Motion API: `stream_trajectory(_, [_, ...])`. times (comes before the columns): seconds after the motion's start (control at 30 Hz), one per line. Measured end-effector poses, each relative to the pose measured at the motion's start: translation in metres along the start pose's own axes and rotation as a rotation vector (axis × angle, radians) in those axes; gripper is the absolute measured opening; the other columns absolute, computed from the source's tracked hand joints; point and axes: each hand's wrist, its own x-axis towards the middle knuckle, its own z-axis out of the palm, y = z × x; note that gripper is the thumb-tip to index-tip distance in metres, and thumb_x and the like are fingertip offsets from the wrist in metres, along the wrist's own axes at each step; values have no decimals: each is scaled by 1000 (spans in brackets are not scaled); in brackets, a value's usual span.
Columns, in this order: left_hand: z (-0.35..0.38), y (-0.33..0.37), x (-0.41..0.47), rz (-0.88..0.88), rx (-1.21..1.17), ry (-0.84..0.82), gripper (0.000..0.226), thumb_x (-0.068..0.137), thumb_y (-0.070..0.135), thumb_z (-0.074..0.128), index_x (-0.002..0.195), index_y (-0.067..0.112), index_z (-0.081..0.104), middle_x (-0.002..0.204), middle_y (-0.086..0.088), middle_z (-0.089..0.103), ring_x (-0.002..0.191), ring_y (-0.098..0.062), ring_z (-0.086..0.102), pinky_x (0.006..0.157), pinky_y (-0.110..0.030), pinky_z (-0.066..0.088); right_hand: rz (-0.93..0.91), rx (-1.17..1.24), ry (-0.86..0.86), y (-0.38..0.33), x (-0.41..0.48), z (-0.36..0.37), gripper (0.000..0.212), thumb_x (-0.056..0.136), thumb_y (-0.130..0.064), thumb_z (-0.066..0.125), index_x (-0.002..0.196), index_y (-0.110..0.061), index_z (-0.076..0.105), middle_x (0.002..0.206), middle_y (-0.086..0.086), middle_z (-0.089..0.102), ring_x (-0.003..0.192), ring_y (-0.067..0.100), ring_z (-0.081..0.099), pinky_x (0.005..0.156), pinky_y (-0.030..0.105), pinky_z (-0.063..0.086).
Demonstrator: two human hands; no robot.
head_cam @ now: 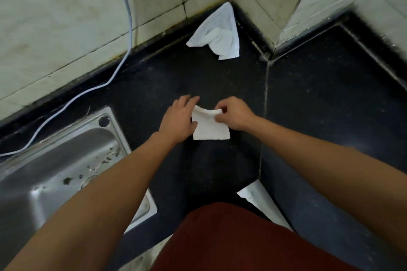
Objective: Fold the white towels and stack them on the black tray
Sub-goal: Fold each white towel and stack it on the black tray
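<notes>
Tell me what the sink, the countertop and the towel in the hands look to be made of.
Sink: stainless steel, likely brushed; grey metal with dull reflections. Countertop: dark stone, perhaps granite; fine pale specks, a grouted seam. Towel: white woven cloth, probably cotton; it bends softly where pinched.

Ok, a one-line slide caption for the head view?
Left hand and right hand hold a white towel on the black counter; a crumpled towel lies in the corner.
</notes>
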Motion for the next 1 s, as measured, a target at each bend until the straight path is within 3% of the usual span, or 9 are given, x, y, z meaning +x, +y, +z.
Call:
stream_trajectory(0.07, [-8,7,-1,44,17,-45,76,83,22,66,149,22,27,152,-9,27,134,-31,32,106,-43,36,-57,-54,33,-4,-22,-3,15,80,-16,68,79,-31,66,74,-11,62,75,13,62,67,32,51])
stream_trajectory(0.13, [-11,15,-8,96,24,-94,60,83,22,63,140,25,43,147,-6,35,130,-30,37,103,-43,38,-96,-90,74,-6,-49,-5,17,79,-15,67,82,-31,68,75,-11,62,77,13,61,68,32,51])
stream_trajectory(0.23, [-11,29,-27,164,4,-119,22,84,21,59,106,22,65,116,-4,57,106,-27,54,83,-39,46,-90,-181,166,-4,-94,-3,17,79,-16,65,86,-31,69,81,-9,66,80,14,61,69,36,51])
stream_trajectory(0.33, [-2,51,-57,280,18,-102,12,84,25,58,93,21,66,97,-2,65,91,-26,59,71,-36,47,-21,-290,279,10,-147,7,16,80,-21,61,92,-29,68,91,-5,68,87,20,62,69,35,49])
stream_trajectory(0.57, [22,148,-117,643,188,-71,15,87,28,54,95,19,62,98,-4,65,92,-28,59,67,-34,41,217,-474,458,64,-281,31,22,82,-24,56,103,-26,63,108,-1,64,101,26,60,72,35,45])
stream_trajectory(1.0, [121,383,-276,1327,462,-163,15,90,26,49,97,17,59,104,-4,62,94,-29,59,67,-34,40,700,-319,764,189,-571,110,17,87,-24,51,100,-25,62,101,-1,62,97,24,59,66,32,41])
